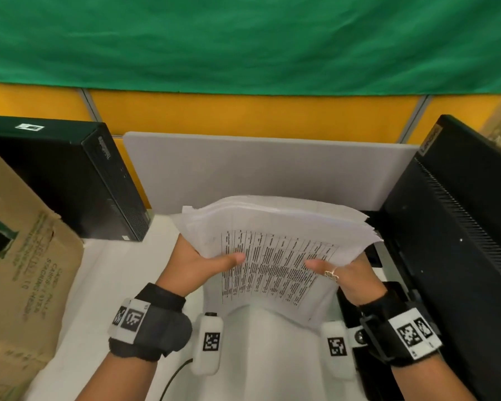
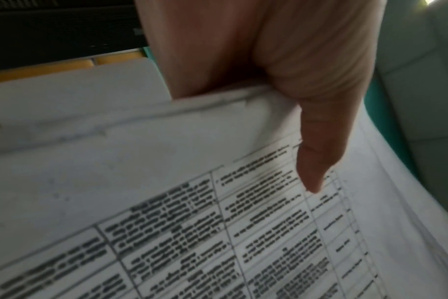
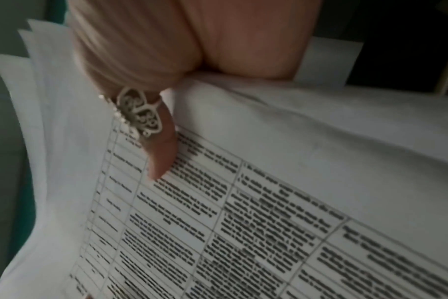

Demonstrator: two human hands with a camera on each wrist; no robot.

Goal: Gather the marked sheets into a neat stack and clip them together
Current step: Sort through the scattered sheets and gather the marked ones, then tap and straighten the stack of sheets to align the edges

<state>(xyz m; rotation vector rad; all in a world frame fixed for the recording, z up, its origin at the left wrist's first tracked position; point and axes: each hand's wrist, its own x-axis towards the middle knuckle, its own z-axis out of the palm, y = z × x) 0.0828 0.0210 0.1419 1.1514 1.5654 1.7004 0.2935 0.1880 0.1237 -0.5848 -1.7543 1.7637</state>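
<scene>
Between both hands (image 1: 206, 267), sheets (image 1: 275, 256) tilted lengthwise away.

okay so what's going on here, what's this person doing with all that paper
A person is holding a thick stack of printed sheets up over a white desk, one hand on each side. The left hand and right hand each grip a side edge, thumbs lying on the top sheet's printed table. The far edges are still fanned out and uneven, so the stack is not yet squared. No clip is visible on it. A black computer tower stands to the left, a monitor to the right.
</scene>
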